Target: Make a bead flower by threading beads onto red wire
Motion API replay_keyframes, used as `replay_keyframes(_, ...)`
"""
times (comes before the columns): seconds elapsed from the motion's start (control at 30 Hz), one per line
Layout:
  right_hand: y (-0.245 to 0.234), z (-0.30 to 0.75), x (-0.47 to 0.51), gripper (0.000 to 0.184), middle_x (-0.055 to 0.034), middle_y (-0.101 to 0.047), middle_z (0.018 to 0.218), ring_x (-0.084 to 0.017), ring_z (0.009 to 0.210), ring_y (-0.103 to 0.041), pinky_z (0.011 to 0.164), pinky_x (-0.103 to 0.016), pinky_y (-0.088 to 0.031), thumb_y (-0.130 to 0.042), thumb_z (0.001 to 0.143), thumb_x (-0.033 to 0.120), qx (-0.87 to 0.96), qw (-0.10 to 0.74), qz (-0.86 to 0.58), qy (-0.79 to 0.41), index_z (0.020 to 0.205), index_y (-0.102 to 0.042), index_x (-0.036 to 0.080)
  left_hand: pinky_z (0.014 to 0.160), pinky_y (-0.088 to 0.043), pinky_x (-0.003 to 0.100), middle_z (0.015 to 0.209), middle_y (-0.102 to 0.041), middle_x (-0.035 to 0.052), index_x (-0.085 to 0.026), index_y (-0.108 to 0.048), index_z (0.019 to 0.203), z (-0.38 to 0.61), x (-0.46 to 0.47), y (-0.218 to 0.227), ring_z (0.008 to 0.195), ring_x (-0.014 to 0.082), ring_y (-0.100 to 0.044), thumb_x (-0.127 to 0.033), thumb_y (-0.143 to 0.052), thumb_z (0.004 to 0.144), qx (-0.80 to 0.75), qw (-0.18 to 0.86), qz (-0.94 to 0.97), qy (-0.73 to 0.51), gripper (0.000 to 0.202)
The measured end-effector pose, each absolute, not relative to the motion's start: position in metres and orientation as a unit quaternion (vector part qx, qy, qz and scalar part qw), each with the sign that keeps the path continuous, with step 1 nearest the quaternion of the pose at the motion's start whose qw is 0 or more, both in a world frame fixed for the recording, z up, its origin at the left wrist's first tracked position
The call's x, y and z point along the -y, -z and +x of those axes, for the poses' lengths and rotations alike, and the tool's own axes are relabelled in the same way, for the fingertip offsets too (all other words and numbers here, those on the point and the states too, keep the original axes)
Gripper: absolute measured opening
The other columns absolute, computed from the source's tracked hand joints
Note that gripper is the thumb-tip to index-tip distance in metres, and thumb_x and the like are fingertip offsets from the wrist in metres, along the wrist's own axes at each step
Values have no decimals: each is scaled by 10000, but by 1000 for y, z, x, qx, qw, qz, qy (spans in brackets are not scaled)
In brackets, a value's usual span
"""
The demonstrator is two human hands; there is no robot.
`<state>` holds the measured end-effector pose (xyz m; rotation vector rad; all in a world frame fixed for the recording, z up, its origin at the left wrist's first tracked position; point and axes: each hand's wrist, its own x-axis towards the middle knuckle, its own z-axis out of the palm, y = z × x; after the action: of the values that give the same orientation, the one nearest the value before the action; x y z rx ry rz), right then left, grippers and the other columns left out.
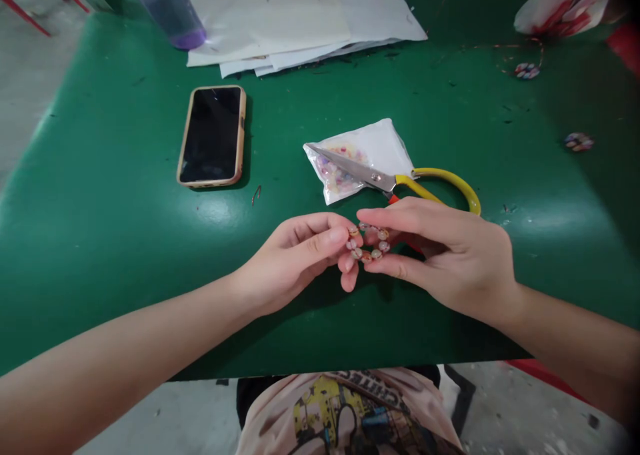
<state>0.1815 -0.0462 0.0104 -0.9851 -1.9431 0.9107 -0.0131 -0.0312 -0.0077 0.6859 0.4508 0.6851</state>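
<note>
A small ring of pale, multicoloured beads [369,243] hangs between my two hands above the green table [100,195]. My left hand [295,258] pinches its left side with thumb and fingertips closed. My right hand [450,251] pinches the right side, fingers pressed together. Just behind my hands lie yellow-handled scissors [400,180], their blades resting across a clear plastic bag of beads [357,158].
A black phone in a tan case [213,135] lies to the left. White papers [300,25] and a purple bottle [173,8] sit at the back. Two finished bead pieces [527,71] [579,141] lie at the right, near a patterned bag [565,1].
</note>
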Motion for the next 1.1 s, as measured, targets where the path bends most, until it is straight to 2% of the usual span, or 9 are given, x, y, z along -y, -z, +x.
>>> replay_keyframes(0.17, -12, 185, 42, 404, 16, -667, 913, -99, 799, -607, 723, -206, -530, -698, 745, 184, 792, 364, -349, -345, 1136, -619, 243, 516, -364, 169, 552, -453, -31, -126, -692, 845, -15, 32, 11, 500, 48, -436, -394, -556, 855, -175, 894, 316, -264, 301)
replay_keyframes(0.3, -15, 186, 40, 466, 24, -649, 902, -86, 783, -599, 703, -192, -529, -690, 747, 163, 799, 363, -296, -377, 1185, -587, 285, 480, -300, 171, 519, -363, -48, -155, -716, 861, -16, 31, 12, 467, 45, -303, -413, -598, 820, -167, 913, 310, -209, 287)
replay_keyframes(0.4, -16, 187, 40, 509, 28, -637, 883, -73, 760, -586, 698, -171, -528, -691, 740, 130, 800, 368, -280, -382, 1204, -571, 301, 491, -291, 176, 490, -330, -61, -168, -724, 882, -16, 30, 12, 454, 43, -263, -401, -605, 819, -149, 922, 303, -191, 269)
replay_keyframes(0.47, -16, 187, 40, 544, 26, -633, 897, -63, 750, -583, 692, -157, -527, -691, 735, 109, 797, 370, -274, -391, 1223, -554, 308, 536, -324, 186, 463, -354, -65, -174, -729, 856, -15, 29, 12, 452, 44, -289, -393, -611, 817, -139, 924, 305, -187, 252)
replay_keyframes(0.57, -15, 186, 41, 585, 24, -633, 936, -60, 758, -584, 699, -161, -531, -693, 733, 104, 793, 369, -266, -406, 1247, -525, 330, 604, -367, 211, 457, -470, -52, -181, -732, 797, -16, 29, 14, 448, 46, -379, -397, -628, 802, -143, 921, 312, -186, 240)
replay_keyframes(0.7, -14, 186, 41, 600, 20, -633, 944, -63, 787, -586, 711, -164, -531, -690, 735, 102, 792, 365, -259, -416, 1260, -510, 330, 560, -358, 212, 515, -603, -24, -187, -733, 778, -17, 28, 16, 470, 57, -481, -394, -655, 779, -161, 923, 305, -168, 221)
replay_keyframes(1.1, -5, 183, 42, 498, 6, -642, 961, -63, 826, -609, 729, -164, -529, -646, 777, 99, 777, 346, -251, -462, 1225, -555, 296, 528, -405, 196, 541, -674, 7, -145, -729, 758, -19, 29, 11, 480, 80, -562, -358, -667, 771, -182, 922, 317, -129, 222)
